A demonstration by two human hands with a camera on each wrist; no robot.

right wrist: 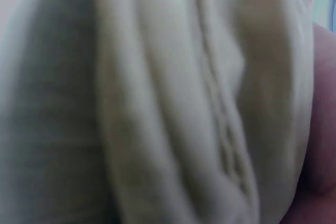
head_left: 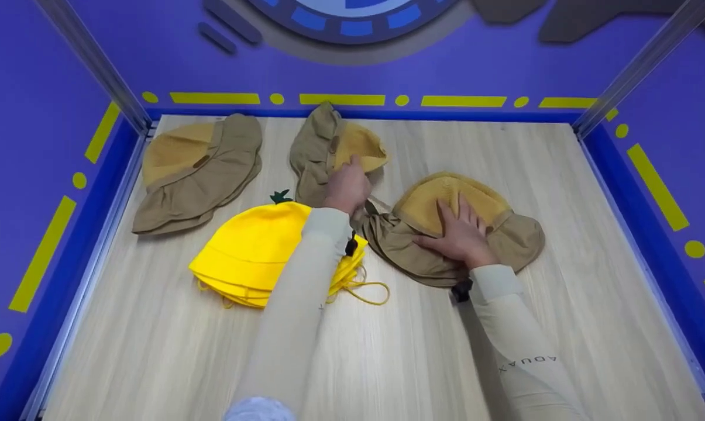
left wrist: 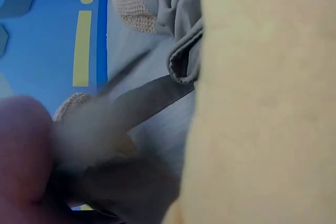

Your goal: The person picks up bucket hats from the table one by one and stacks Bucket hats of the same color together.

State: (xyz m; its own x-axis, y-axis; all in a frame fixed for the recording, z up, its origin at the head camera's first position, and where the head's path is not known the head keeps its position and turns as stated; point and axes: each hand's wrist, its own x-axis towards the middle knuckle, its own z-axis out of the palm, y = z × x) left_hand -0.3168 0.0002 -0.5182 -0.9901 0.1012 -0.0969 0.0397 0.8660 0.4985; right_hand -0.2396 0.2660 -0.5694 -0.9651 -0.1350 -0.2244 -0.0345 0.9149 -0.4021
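Hat [head_left: 422, 211] beneath right hand [head_left: 460, 235], fingers [head_left: 447, 216] spread; left hand [head_left: 348, 184] extended forward, grasp unclear.

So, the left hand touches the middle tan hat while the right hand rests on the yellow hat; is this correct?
Not quite: the right hand rests on the rightmost tan hat, not the yellow hat, as the head view shows. The rest stands.
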